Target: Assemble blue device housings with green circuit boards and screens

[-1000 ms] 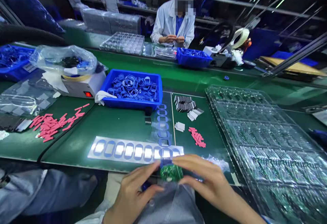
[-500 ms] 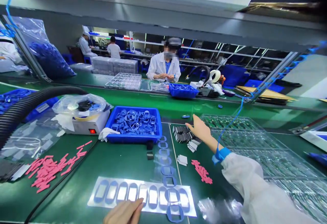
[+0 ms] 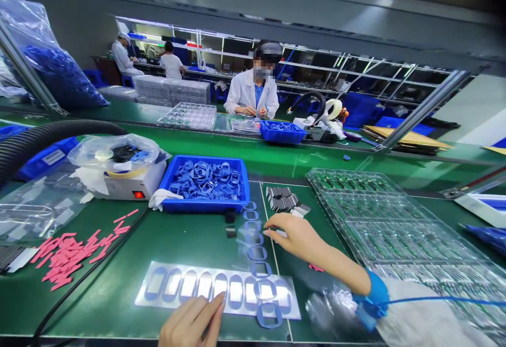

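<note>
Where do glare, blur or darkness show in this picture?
Head view: bright glare whitens patches of the pale sheet near the left hand; head view: crumpled plastic looks soft and smeared; head view: the top-right corner falls nearly black.

Legible txt: none.
Bin label (image 3: 53,157): white, on blue bin (image 3: 31,169) L of box (image 3: 118,189), print too blurry to read.
Switch (image 3: 138,195): red, on box front, any marks too sm.
Red strip (image 3: 193,45): far bkgd beyond box, illegible.
</note>
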